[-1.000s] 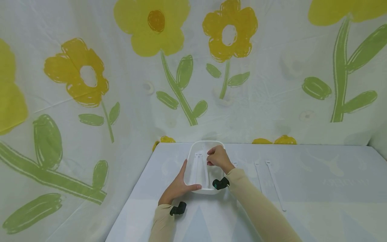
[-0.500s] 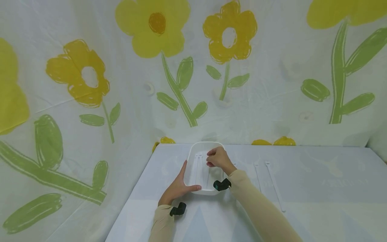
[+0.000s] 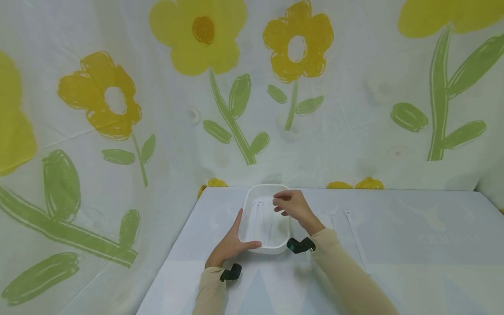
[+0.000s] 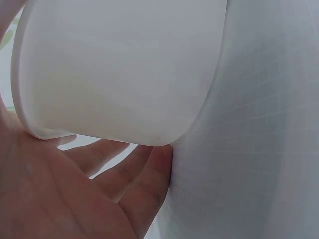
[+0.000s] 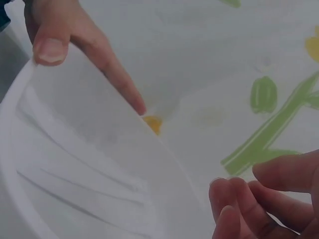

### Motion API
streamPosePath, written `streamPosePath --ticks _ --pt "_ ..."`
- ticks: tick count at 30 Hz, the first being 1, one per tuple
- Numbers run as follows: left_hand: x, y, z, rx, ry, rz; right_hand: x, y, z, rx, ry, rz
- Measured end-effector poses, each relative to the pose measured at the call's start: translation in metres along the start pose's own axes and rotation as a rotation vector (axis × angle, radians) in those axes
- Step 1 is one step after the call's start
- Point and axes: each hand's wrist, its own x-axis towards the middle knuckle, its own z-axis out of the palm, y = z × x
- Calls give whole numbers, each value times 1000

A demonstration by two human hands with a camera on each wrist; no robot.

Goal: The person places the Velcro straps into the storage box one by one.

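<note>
White tub (image 3: 273, 250) is gripped by left hand (image 3: 230, 246); strips (image 3: 261, 216) inside could get jolted if its right rim's bumped by the loosely curled, empty right hand (image 3: 298, 208).

Left wrist: tub (image 4: 124, 64) cut off at top. Right wrist: right hand (image 5: 271, 201) cropped at right and bottom. Head: tub strips (image 3: 262, 218) too faint to trace; right sleeve (image 3: 346, 267) hides one table strip's (image 3: 333, 220) lower end.

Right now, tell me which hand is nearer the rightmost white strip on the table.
Right. The right hand is by the tray's right side, left of the strip; the left hand holds the tray's left side, farther off.
</note>
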Motion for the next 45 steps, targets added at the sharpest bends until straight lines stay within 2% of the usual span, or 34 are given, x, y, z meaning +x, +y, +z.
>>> streamPosePath --ticks 6,13,25,30,41,45 --pt "1 -2 -1 -7 -3 11 -16 -6 -26 -5 49 -34" --pt "0 -1 -1 3 -6 44 -38 0 -59 4 120 -74" --pt "2 -3 0 17 3 42 -61 20 -91 -90 234 -117" --pt "1 -5 0 21 5 46 -64 28 -97 -92 259 -94" --pt "-3 -5 -1 26 18 22 -60 41 -118 -241 342 -109" --pt "-1 -5 1 7 3 39 -60 50 -127 -265 365 -67"
